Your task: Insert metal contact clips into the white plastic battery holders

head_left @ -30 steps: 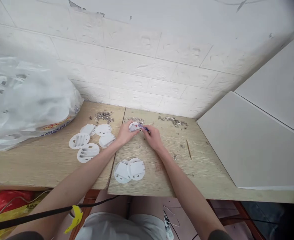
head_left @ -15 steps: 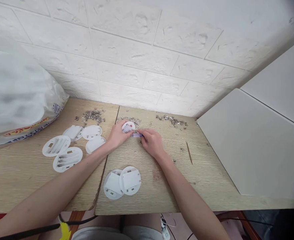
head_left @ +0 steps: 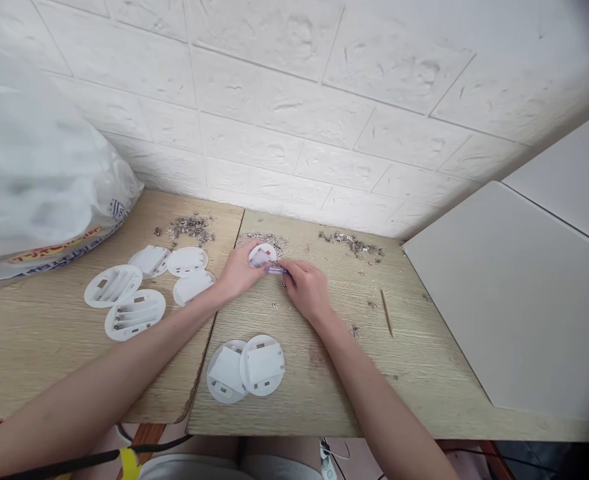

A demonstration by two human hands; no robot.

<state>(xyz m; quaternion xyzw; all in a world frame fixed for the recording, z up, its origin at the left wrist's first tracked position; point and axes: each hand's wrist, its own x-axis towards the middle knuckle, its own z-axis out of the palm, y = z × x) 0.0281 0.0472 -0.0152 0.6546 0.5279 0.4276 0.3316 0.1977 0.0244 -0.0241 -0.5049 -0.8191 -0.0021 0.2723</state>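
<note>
My left hand (head_left: 239, 272) grips a round white plastic battery case (head_left: 263, 255) by its left side, tilted up off the table. Closed around a small tool with a translucent purple handle (head_left: 276, 270), my right hand (head_left: 308, 288) is at the case's lower right edge. Whether the tool's tip touches the case is too small to tell. Just behind the held case lies a pile of tiny metal parts (head_left: 269, 239). Two more round white cases (head_left: 263, 365) overlap near the front edge of the table.
Several white cases (head_left: 137, 315) lie on the left board. Metal parts are heaped at back left (head_left: 192, 229) and back right (head_left: 357, 245). A thin wooden stick (head_left: 387, 313) lies to the right. A large plastic bag (head_left: 49, 173) and a white panel (head_left: 519, 300) flank the table (head_left: 334, 407).
The camera view has shifted slightly. Both hands keep their hold on the case and the purple-handled tool, with hardly any visible movement.
</note>
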